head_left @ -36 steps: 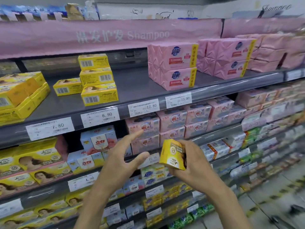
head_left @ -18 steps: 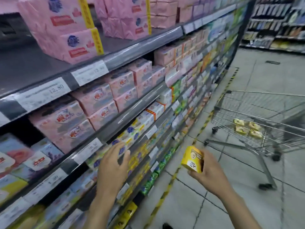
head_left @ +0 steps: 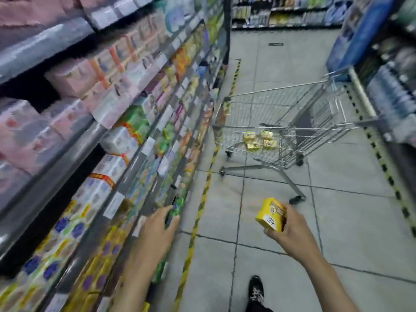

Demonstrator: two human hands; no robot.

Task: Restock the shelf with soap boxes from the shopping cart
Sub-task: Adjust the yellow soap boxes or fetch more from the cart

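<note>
My right hand [head_left: 290, 230] grips a yellow soap box [head_left: 270, 215] low over the tiled aisle floor. My left hand [head_left: 157, 226] is held out with relaxed fingers, empty, close in front of the lower shelf rows. The wire shopping cart [head_left: 290, 104] stands ahead on the right, a few steps off. Several yellow soap boxes [head_left: 258, 139] lie on its bottom. The long shelf [head_left: 67, 140] of soap packs runs along my left, blurred.
Another shelving unit [head_left: 391, 93] with blue packaging lines the right side of the aisle. Yellow-black floor tape [head_left: 198, 219] runs along the left shelf's base. My shoe [head_left: 255, 291] shows at the bottom. More shelves [head_left: 281, 14] close the aisle's far end.
The view has swung right and down from the upper shelf toward the cart. Both hands have dropped lower. The right hand keeps hold of the yellow box; the cart now sits nearer the centre.
</note>
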